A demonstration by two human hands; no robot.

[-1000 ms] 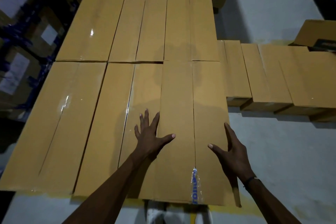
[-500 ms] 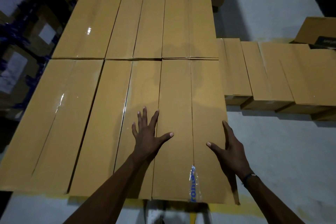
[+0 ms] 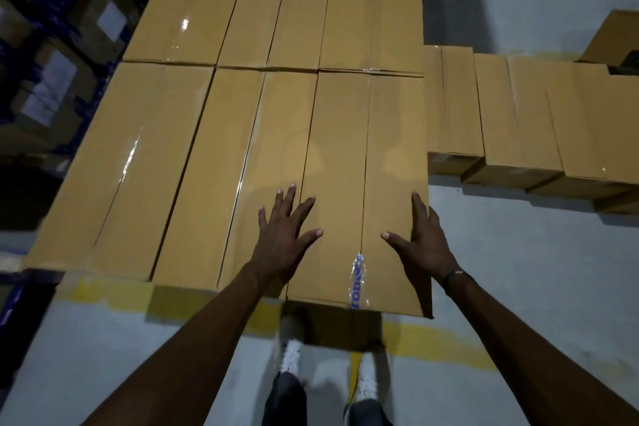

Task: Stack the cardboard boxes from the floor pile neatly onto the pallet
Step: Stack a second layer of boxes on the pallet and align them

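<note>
Grey concrete floor (image 3: pixel 518 270), yellow line. Dim racking (image 3: pixel 52 62) at left. Stacked layer (image 3: pixel 166 156) of long, smooth taped cartons fills the centre. Left hand (image 3: pixel 283 235) is laid flat, fingers spread, on the near box (image 3: pixel 345 162); right hand (image 3: pixel 423 235) is pressed open against its right edge. Nothing is gripped. Floor pile (image 3: pixel 518 128) waits at right. Near end overhangs; an uneven push could skew it.
</note>
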